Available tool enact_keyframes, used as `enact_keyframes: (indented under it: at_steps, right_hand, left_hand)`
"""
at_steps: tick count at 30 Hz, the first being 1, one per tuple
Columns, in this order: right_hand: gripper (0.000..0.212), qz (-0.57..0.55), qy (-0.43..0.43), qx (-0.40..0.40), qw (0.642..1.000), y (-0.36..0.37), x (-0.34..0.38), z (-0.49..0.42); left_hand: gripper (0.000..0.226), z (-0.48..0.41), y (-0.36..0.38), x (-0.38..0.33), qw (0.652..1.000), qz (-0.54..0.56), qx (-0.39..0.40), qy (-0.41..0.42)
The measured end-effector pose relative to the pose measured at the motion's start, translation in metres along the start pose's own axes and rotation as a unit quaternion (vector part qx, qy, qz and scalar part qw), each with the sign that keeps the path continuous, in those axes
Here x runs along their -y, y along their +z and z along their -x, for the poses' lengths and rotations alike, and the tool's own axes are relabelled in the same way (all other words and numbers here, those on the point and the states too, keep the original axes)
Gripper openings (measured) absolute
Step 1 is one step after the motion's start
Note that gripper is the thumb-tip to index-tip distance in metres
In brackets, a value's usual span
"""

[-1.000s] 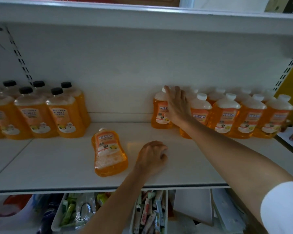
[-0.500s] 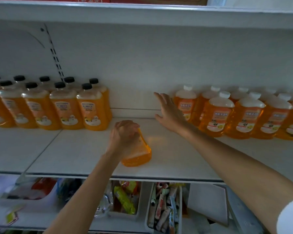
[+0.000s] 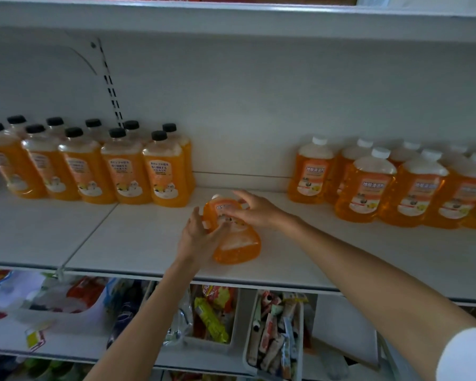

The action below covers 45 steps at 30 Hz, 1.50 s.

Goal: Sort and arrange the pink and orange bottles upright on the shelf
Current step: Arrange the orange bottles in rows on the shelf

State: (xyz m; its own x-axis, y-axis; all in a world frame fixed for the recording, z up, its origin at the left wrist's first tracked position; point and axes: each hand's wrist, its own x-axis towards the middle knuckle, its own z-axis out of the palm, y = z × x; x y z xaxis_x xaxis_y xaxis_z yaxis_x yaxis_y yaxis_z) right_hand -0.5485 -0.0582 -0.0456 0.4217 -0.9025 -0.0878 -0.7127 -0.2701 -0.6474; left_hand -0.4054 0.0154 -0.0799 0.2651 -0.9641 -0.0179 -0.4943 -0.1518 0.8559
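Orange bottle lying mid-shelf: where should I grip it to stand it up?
Grip the orange bottle at its narrower shoulder just below the white cap, coming from the front with fingers on both sides. The cap points toward the back wall and the wide base toward the shelf edge, so it likely pivots upright.

White bin of small wrapped packets, lower right. Adjacent tray to its left: yellow and red snack packs. Slotted rail on back wall.

Loose white-capped orange bottle: lying on shelf, cap toward back.
Black-capped orange bottles: upright, left.
White-capped orange bottles: upright, right.
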Motion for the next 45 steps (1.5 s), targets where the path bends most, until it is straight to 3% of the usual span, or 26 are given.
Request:
enact_keyframes:
  at_steps: [3, 5, 7, 10, 13, 18, 20, 22, 26, 32, 36, 45]
  right_hand:
    - [0.076, -0.051, 0.007, 0.018, 0.998, 0.005, -0.006, 0.003]
    - [0.076, -0.084, 0.018, -0.002, 0.996, 0.002, -0.009, 0.003]
    - [0.079, -0.103, 0.034, -0.014, 0.994, -0.003, -0.011, 0.004]
    - [0.078, -0.121, 0.053, -0.018, 0.991, -0.009, -0.018, 0.007]
    - [0.074, -0.153, 0.069, -0.033, 0.985, -0.016, -0.027, 0.012]
    - [0.034, -0.17, 0.09, -0.054, 0.98, -0.035, -0.049, 0.027]
    - [0.027, -0.156, 0.085, -0.072, 0.981, -0.047, -0.057, 0.035]
    - [0.034, -0.137, 0.082, -0.098, 0.982, -0.061, -0.062, 0.044]
    - [0.068, -0.144, 0.114, -0.119, 0.976, -0.079, -0.08, 0.059]
    - [0.076, -0.215, 0.151, -0.124, 0.957, -0.081, -0.098, 0.072]
    - [0.074, -0.168, 0.091, -0.159, 0.969, -0.089, -0.091, 0.077]
    - [0.092, 0.027, -0.038, -0.278, 0.96, -0.096, -0.085, 0.085]
  left_hand:
    - [0.083, -0.001, 0.005, -0.002, 0.998, 0.063, -0.014, -0.015]
    - [0.071, -0.001, 0.006, -0.003, 0.996, 0.086, -0.014, -0.019]
    - [0.059, -0.001, 0.008, -0.004, 0.997, 0.075, 0.004, -0.008]
    - [0.069, -0.001, 0.01, -0.008, 0.995, 0.029, 0.081, 0.046]
    - [0.05, -0.004, 0.018, -0.015, 0.991, -0.008, 0.116, 0.071]
    - [0.038, -0.004, 0.042, -0.033, 0.986, 0.022, 0.137, 0.097]
    - [0.038, -0.003, 0.054, -0.04, 0.981, 0.054, 0.147, 0.11]
    - [0.045, -0.001, 0.068, -0.048, 0.976, 0.085, 0.158, 0.126]
    - [0.059, 0.005, 0.093, -0.061, 0.968, 0.119, 0.178, 0.131]
    - [0.048, 0.003, 0.111, -0.065, 0.966, 0.084, 0.172, 0.173]
    - [0.075, 0.002, 0.115, -0.067, 0.964, 0.115, 0.177, 0.159]
    - [0.062, 0.003, 0.121, -0.072, 0.965, 0.102, 0.173, 0.168]
